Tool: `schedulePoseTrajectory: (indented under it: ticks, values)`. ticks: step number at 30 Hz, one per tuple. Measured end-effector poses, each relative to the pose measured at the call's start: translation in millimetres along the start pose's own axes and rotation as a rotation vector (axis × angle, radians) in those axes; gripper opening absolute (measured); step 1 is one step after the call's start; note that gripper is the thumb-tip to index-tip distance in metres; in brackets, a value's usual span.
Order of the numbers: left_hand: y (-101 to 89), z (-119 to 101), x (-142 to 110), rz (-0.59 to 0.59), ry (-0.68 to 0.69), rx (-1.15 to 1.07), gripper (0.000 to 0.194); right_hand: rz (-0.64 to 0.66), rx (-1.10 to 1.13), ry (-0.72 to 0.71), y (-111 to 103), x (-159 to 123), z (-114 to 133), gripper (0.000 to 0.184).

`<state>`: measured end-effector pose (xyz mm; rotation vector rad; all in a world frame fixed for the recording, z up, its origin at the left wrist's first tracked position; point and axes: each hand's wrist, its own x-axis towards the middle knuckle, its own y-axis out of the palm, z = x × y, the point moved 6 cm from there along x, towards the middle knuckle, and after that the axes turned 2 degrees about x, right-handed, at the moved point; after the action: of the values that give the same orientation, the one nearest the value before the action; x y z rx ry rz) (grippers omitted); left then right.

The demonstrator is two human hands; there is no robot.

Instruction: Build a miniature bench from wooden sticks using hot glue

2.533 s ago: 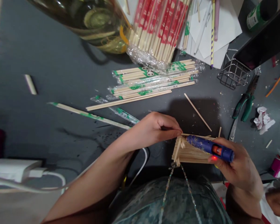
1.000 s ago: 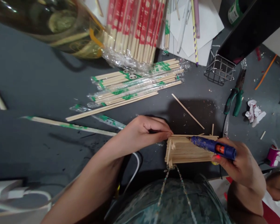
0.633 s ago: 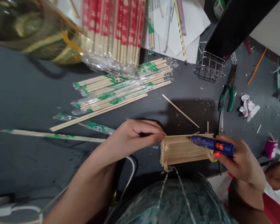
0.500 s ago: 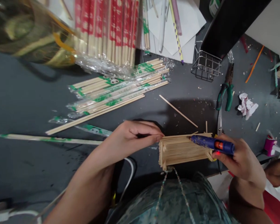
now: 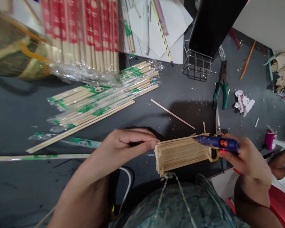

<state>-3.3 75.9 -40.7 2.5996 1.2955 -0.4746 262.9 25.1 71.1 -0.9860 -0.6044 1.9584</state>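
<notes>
"Dark grey surface (image 5: pixel 11 120), and a busy one. What does the head view show?"

"Packaged chopsticks (image 5: pixel 102 101) lie beyond the left hand (image 5: pixel 118 152), with a red-wrapped bundle (image 5: pixel 92 28) farther off. Pliers (image 5: pixel 225 95) and crumpled paper (image 5: pixel 243 103) sit out to the right."

"And the wooden stick frame (image 5: pixel 182 156)?"

"Between the two hands, close to the person's body. The left fingers (image 5: pixel 150 145) are pinched closed on the end of a thin top stick (image 5: pixel 175 139) at the frame's corner. The right fingers (image 5: pixel 230 156) are wrapped around a blue glue gun (image 5: pixel 209 142), its tip pointing at that same edge."

"Does the tip touch the wood?"

"It looks very near, but at this size I can't be sure."

"What worries you?"

"Heat, first. If the tip slid along the edge towards the left hand, it could burn a fingertip. And if that pinch loosened while the glue was soft, the stick could set crooked."

"Anything else?"

"Too much pressure from the gun could tip the frame, since I see nothing clamping it. A careless right elbow is another risk, with the other person's arm (image 5: pixel 279 163) at the far right."
</notes>
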Motion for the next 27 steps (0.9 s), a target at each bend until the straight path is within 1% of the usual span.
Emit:
schedulePoseTrajectory:
  ticks: [6,15,22,27]
  values:
    - [-1.5,4.8,-0.2,-0.005,-0.039,0.015,0.013,-0.014,-0.039,-0.05,-5.0,-3.7,-4.1,0.029]
    - [-1.4,4.9,0.2,-0.005,-0.038,-0.003,0.012,-0.04,-0.064,-0.007,-10.5,-10.8,-17.9,0.03]
    - [-1.6,2.7,1.3,-0.016,-0.044,-0.001,0.011,-0.07,0.011,0.0,-14.5,-15.1,-25.5,0.026]
    - [-1.5,8.5,-0.7,-0.004,-0.021,0.002,0.012,-0.087,0.024,0.011,-15.9,-18.8,-28.9,0.026]
